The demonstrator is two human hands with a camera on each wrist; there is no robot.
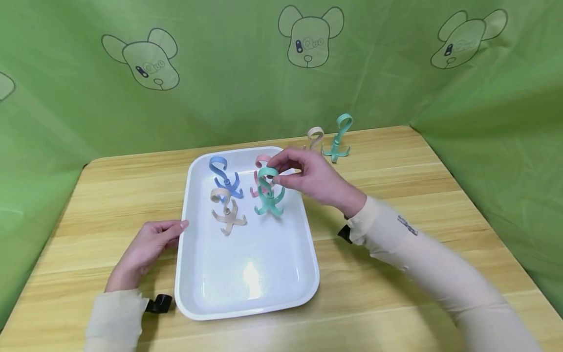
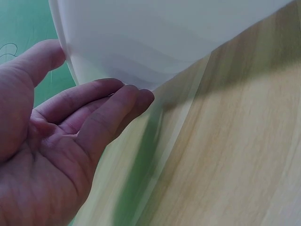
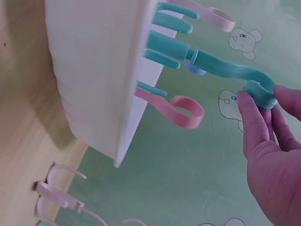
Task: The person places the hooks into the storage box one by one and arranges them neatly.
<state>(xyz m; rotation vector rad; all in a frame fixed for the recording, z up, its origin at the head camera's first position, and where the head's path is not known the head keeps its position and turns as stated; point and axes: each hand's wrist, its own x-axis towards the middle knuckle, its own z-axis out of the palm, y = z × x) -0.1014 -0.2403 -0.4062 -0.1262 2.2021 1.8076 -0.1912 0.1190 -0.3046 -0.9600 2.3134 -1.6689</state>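
A white tray (image 1: 246,310) lies in the middle of the wooden table (image 1: 396,161). In it stand a blue hook (image 1: 224,178), a beige hook (image 1: 227,212), a pink hook (image 1: 264,161) and a teal hook (image 1: 269,198). My right hand (image 1: 274,172) pinches the teal hook's top loop; the hook's feet are on or just above the tray floor. In the right wrist view the fingertips (image 3: 251,106) pinch the teal hook (image 3: 221,66) beside the pink hook (image 3: 181,110), past the tray's wall (image 3: 94,70). My left hand (image 1: 178,231) rests at the tray's left rim, its fingers (image 2: 108,96) straight against the tray (image 2: 164,42).
Two more hooks stand on the table behind the tray: a beige one (image 1: 314,139) and a teal one (image 1: 338,139). A pale hook (image 3: 61,197) shows low in the right wrist view. Green cloth (image 1: 220,73) walls the table at the back and both sides.
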